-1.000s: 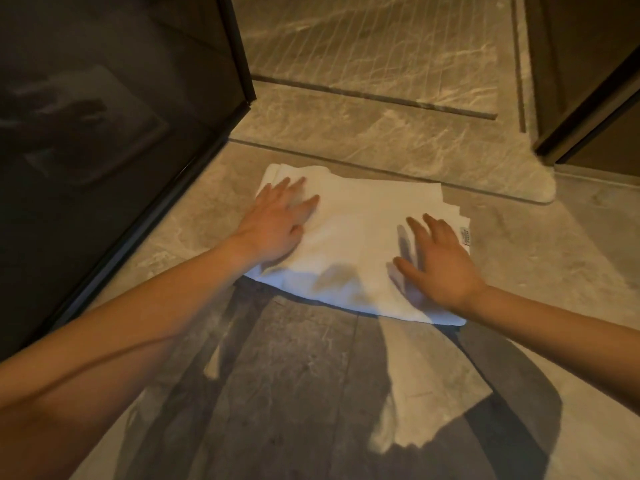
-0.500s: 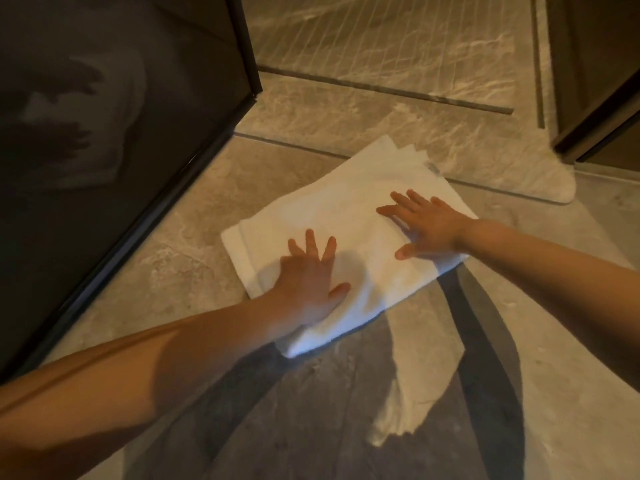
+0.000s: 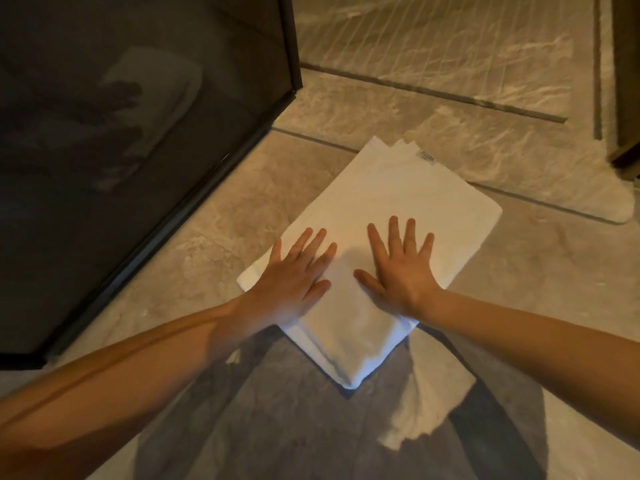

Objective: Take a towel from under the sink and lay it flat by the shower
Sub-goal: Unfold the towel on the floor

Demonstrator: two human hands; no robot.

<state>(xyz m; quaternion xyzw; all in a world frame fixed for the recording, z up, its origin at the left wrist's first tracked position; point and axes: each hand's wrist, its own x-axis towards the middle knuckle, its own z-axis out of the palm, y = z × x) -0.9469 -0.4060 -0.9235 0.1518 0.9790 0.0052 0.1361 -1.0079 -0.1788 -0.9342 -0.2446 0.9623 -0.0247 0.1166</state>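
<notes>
Towel (image 3: 388,202) lies on the floor (image 3: 214,237) under both palms, still folded in several layers, its label (image 3: 427,157) at the far corner beyond the fingertips and a near corner pointing back between the wrists. Left hand (image 3: 294,275) and right hand (image 3: 401,268) rest flat on its near half, fingers spread wide, gripping nothing; the glass panel (image 3: 138,133) stands to the left of the left hand and the shower threshold (image 3: 415,109) just past the far corner. Fetching and placing look done; what seems left is at most smoothing or unfolding, then lifting the hands away.
</notes>
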